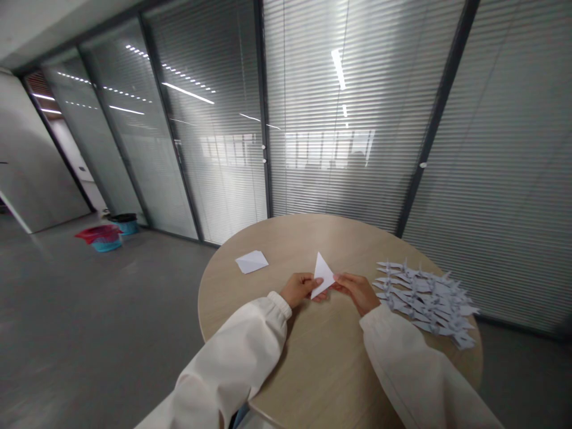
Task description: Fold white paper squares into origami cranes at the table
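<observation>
A white sheet of paper folded into a triangle point(322, 276) is held just above the middle of the round table. My left hand point(300, 289) is closed on its lower left side, the thumb lying on the paper's face. At the paper's right corner, my right hand point(357, 290) pinches the edge between thumb and fingers. Some fingertips show beneath the paper; the other fingers are hidden behind it. Farther left on the table lies a small stack of white paper squares point(252, 262), apart from both hands.
Many folded paper cranes point(424, 301) stand crowded on the right side of the wooden table point(322, 357), close to my right sleeve. Two blue bins point(107, 243) are on the floor at left, one with a red liner. A glass partition with blinds point(335, 179) runs behind the table.
</observation>
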### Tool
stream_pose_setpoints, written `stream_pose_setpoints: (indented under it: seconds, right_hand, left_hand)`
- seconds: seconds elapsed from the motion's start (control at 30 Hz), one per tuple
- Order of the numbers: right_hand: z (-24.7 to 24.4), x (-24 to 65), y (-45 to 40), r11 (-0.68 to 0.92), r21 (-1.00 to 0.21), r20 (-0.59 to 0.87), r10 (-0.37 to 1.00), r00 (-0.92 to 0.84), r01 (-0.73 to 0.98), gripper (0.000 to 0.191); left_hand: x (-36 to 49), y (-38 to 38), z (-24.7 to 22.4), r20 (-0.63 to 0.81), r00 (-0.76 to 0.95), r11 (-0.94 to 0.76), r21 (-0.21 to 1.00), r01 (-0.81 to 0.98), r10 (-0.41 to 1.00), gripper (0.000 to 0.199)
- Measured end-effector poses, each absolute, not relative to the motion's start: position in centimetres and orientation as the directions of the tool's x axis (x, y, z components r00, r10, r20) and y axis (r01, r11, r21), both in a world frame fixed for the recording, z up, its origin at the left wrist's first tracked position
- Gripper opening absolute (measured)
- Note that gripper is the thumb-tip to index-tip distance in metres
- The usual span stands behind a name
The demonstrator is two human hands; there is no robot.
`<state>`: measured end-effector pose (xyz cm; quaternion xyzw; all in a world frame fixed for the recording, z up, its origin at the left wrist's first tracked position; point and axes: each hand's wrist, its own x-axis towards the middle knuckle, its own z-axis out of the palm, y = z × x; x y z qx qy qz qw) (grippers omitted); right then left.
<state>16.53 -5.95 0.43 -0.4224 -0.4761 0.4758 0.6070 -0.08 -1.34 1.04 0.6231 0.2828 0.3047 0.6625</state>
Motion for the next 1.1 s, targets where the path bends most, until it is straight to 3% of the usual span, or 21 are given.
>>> stream_pose_setpoints:
  seconds: [0.3, 0.5, 0.7, 0.9, 1.0, 1.1]
  right_hand:
    - [0.4, 16.6, -5.9, 0.178, -0.955, 0.173, 0.984, 0.04, -0.24, 0.032]
    - [0.1, 16.8, -5.7, 0.191, -0.962, 0.181, 0.981, 0.066, -0.195, 0.028]
    - [0.1, 17.0, -5.5, 0.171, -0.969, 0.145, 0.978, 0.149, -0.18, 0.028]
    - [0.1, 17.0, -5.5, 0.176, -0.956, 0.139, 0.976, 0.165, -0.236, 0.037]
    - [0.4, 16.7, -5.9, 0.161, -0.96, 0.142, 0.985, 0.099, -0.228, 0.034]
    - [0.8, 16.4, -6.2, 0.118, -0.978, 0.114, 0.993, 0.038, -0.174, 0.028]
  left_hand:
    - [-0.3, -1.1, 1.2, -0.011, 0.633, 0.054, 0.997, -0.05, 0.774, 0.047]
    - [-0.2, -1.4, 1.2, -0.012, 0.661, 0.044, 0.999, -0.031, 0.751, 0.044]
    - [-0.3, -1.9, 1.7, 0.265, 0.534, -0.274, 0.96, -0.064, 0.803, 0.04]
    - [-0.8, -1.9, 2.1, 0.565, 0.466, -0.66, 0.749, 0.057, 0.681, 0.041]
    - [-0.8, -1.8, 2.2, 0.623, 0.456, -0.737, 0.665, 0.118, 0.635, 0.023]
    - [-0.7, -1.8, 2.3, 0.621, 0.434, -0.724, 0.679, 0.119, 0.653, 0.013]
